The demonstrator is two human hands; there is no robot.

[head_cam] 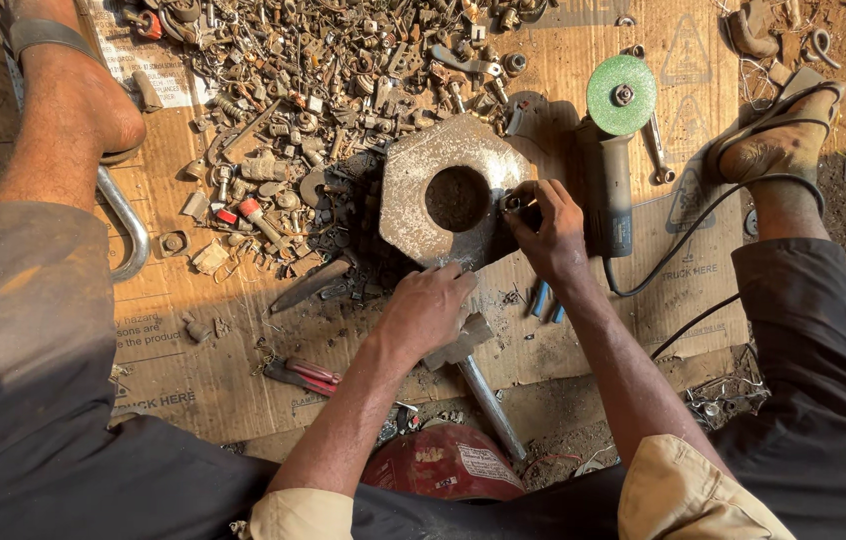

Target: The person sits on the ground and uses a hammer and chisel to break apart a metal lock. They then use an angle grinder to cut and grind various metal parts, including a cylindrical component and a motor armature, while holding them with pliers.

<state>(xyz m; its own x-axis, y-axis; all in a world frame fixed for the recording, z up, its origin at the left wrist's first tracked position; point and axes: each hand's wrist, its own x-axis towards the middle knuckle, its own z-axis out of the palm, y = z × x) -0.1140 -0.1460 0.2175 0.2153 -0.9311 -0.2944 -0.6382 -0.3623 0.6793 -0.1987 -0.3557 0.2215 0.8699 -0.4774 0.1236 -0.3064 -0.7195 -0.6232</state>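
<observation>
A large hexagonal metal nut [413, 180] with a round hole lies on flattened cardboard [193, 370] between my legs. My right hand [548, 235] pinches a small metal piece [515, 203] against the nut's right edge. My left hand [428, 310] grips a hammer [478, 385] near its head, just below the nut. The hammer's metal handle runs back toward me.
A heap of rusty bolts, nuts and scrap [323, 90] covers the cardboard's far left. An angle grinder [618, 150] with a green disc lies right of the nut, its cable [683, 230] trailing right. Red-handled pliers [298, 375], a red canister [443, 462] and my sandalled feet [778, 145] surround the spot.
</observation>
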